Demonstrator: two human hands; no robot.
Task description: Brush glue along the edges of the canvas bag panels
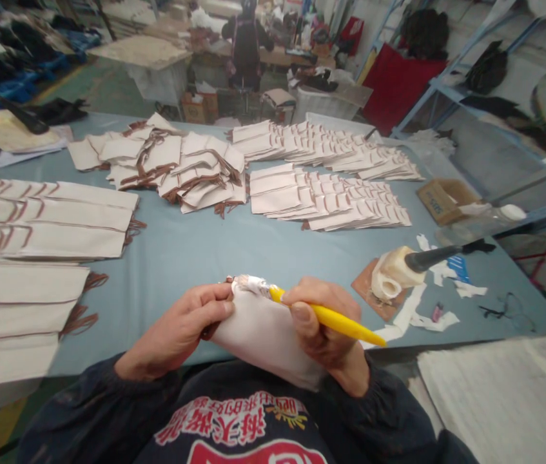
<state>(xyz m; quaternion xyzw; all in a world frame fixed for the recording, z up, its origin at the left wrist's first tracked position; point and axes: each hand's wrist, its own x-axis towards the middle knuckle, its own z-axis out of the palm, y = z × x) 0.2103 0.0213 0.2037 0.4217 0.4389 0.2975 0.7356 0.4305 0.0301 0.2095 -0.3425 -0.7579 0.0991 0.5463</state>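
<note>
My left hand (189, 322) is closed on the left edge of a cream sheet-like piece (260, 335), thumb on top. The piece is held tilted at the table's near edge, in front of my body. My right hand (328, 316) grips a yellow-handled brush (350, 324) between thumb and fingers. The brush's pale, coated bristles lie at the piece's upper edge, near my left fingertips. To the right, a crusted cream pot (389, 274) stands on a brown square board (367, 293), with a thick black handle leaning over it.
Overlapping rows of similar cream pieces (331, 196) lie at the back, more (50, 216) at left. A loose pile (171, 164) with brown cords is between. At right are a cardboard box (447, 198), white strips (405, 316) and eyeglasses (509, 309). A person (247, 45) is far behind.
</note>
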